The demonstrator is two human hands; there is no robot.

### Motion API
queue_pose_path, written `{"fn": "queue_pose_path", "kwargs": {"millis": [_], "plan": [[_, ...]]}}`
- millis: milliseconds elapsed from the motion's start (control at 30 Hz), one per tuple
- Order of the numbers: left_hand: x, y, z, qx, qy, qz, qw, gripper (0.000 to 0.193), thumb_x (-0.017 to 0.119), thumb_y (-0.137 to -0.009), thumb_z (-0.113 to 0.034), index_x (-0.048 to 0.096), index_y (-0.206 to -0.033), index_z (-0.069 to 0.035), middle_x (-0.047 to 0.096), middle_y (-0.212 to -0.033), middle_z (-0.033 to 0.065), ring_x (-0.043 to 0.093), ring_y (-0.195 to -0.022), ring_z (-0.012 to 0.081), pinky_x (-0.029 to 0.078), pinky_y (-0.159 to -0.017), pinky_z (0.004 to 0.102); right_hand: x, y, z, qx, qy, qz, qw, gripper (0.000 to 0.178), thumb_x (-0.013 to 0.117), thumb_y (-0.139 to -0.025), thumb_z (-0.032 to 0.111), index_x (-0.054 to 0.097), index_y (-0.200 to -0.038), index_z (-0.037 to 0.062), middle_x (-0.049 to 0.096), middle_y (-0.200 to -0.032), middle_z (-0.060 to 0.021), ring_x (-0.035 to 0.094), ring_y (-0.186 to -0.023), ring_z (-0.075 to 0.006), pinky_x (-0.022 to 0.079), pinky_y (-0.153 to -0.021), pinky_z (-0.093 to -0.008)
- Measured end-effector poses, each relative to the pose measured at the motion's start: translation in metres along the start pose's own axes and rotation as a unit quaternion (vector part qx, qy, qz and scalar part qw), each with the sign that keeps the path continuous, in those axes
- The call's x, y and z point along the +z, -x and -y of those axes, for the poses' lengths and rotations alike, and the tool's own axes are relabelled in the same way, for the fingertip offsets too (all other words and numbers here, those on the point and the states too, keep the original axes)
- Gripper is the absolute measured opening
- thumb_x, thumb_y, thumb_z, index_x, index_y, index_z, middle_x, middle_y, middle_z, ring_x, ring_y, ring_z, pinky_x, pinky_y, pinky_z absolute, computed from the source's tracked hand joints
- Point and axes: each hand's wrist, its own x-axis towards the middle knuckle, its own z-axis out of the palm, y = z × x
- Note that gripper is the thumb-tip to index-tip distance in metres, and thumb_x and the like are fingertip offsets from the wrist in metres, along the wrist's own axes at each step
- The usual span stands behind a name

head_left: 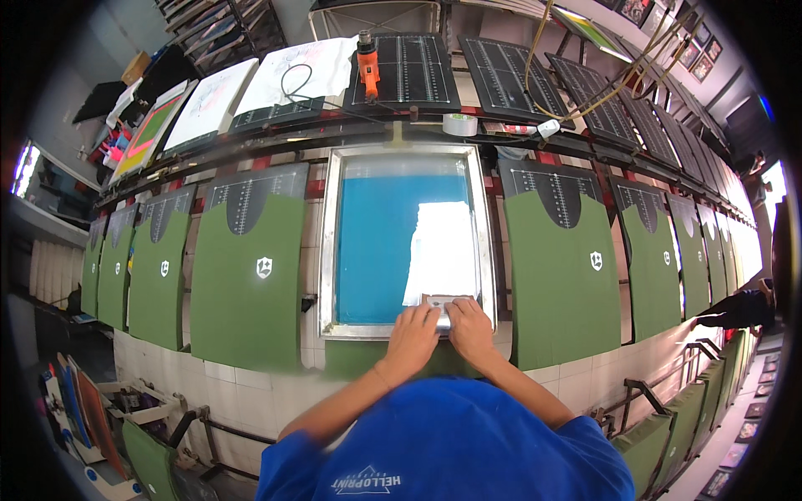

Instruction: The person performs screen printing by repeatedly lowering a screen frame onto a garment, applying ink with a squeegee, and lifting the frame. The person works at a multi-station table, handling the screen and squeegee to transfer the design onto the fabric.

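Note:
My left hand and my right hand are side by side at the near end of a screen printing frame. Between them both grip a short squeegee, fingers closed around its grey body. The frame's mesh is blue, with a bright white patch on its right half. Whether that patch is ink or glare, I cannot tell. Beneath the frame's near edge, green cloth shows. Whatever lies under the mesh is hidden.
Green shirts with white shield emblems stretch over black boards on both sides. An orange heat gun rests on the far row of black boards. A tape roll sits on the rail beyond the frame. Cables hang at upper right.

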Motion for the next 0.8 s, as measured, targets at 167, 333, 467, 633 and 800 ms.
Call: {"fn": "queue_pose_path", "kwargs": {"millis": [167, 333, 467, 633, 800], "plan": [[0.04, -0.079, 0.059, 0.094, 0.015, -0.046, 0.994, 0.021, 0.053, -0.081, -0.002, 0.057, -0.102, -0.001, 0.054, -0.102, 0.0124, 0.051, -0.098, 0.0324, 0.045, -0.085, 0.0414, 0.012, -0.075, -0.032, -0.009, 0.02, -0.037, 0.999, 0.015, 0.058, -0.072, -0.002, 0.064, -0.084, 0.0049, 0.063, -0.086, -0.0101, 0.062, -0.087, -0.0286, 0.053, -0.073, -0.0385], [0.027, -0.144, 0.081, 0.102, 0.046, -0.056, 0.992, 0.031, 0.063, -0.072, 0.001, 0.057, -0.103, -0.001, 0.055, -0.097, 0.0131, 0.051, -0.092, 0.034, 0.043, -0.083, 0.0421, 0.0, -0.144, -0.058, -0.005, 0.06, 0.015, 0.998, 0.013, 0.062, -0.074, 0.003, 0.07, -0.083, 0.0056, 0.065, -0.086, -0.0109, 0.064, -0.087, -0.0298, 0.054, -0.074, -0.0407], [0.01, -0.115, 0.06, 0.13, 0.066, -0.065, 0.987, 0.027, 0.063, -0.072, 0.0, 0.057, -0.099, -0.001, 0.056, -0.096, 0.0132, 0.052, -0.092, 0.0337, 0.044, -0.082, 0.042, -0.023, -0.112, -0.038, -0.013, 0.034, 0.031, 0.999, 0.017, 0.06, -0.074, 0.001, 0.068, -0.087, 0.0053, 0.065, -0.09, -0.0113, 0.063, -0.089, -0.0298, 0.053, -0.076, -0.041], [0.011, -0.036, 0.022, 0.109, 0.074, -0.04, 0.99, 0.031, 0.064, -0.073, -0.004, 0.058, -0.102, 0.0, 0.055, -0.099, 0.0127, 0.053, -0.096, 0.0316, 0.044, -0.084, 0.0423, -0.029, -0.03, 0.001, 0.01, -0.027, 0.018, 0.999, 0.019, 0.06, -0.071, 0.001, 0.066, -0.089, 0.0031, 0.063, -0.091, -0.0107, 0.061, -0.089, -0.0299, 0.053, -0.076, -0.0395], [0.022, -0.005, 0.016, 0.091, 0.068, -0.024, 0.993, 0.034, 0.064, -0.074, -0.005, 0.058, -0.107, 0.001, 0.055, -0.1, 0.0116, 0.053, -0.098, 0.0303, 0.044, -0.087, 0.0427, -0.012, -0.001, 0.012, 0.012, -0.029, -0.003, 1.0, 0.021, 0.061, -0.069, 0.0, 0.064, -0.089, 0.0032, 0.062, -0.09, -0.0099, 0.061, -0.089, -0.0296, 0.052, -0.074, -0.0392]]}}
